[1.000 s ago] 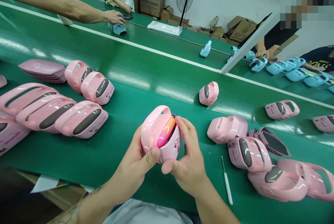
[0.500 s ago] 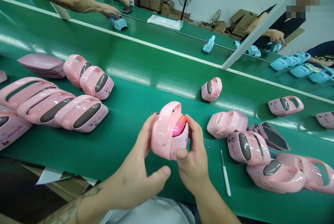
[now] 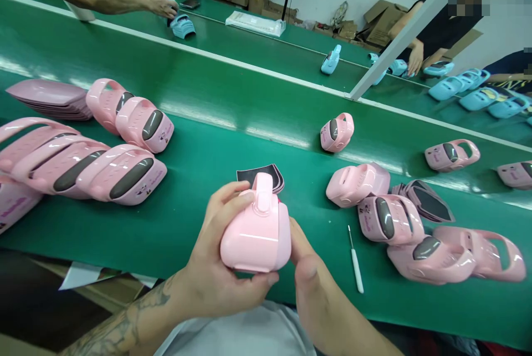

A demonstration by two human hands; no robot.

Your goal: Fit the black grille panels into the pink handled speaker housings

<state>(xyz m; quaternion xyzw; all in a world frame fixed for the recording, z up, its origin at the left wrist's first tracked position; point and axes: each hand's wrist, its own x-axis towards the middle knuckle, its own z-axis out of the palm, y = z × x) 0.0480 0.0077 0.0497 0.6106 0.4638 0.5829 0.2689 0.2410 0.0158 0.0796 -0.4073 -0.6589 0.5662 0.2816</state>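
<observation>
My left hand (image 3: pixel 220 256) grips a pink plastic housing with a carry handle (image 3: pixel 255 234), fingers around its left side and thumb under it. A plain rounded end of the housing faces me, and its dark window is turned out of sight. Close against its right side is my right hand (image 3: pixel 313 284), thumb apart and fingers stretched out, some of them hidden behind it. Just beyond the housing lie flat dark panels with pink edges (image 3: pixel 270 172). A white-handled screwdriver (image 3: pixel 356 270) rests on the green table to the right.
More pink housings stand at left (image 3: pixel 124 176) and right (image 3: pixel 432 256). There are stacked pink covers (image 3: pixel 50 98) and dark panels (image 3: pixel 428 201). Beyond a white rail (image 3: pixel 208 57), co-workers' hands (image 3: pixel 158 3) handle blue housings (image 3: pixel 183 26). A slanted post (image 3: pixel 399 40) rises at right.
The pink housing has turned, hiding the pink-orange glow that showed in its window. My left hand has closed around it, and my right thumb has come off it. The panels behind show more.
</observation>
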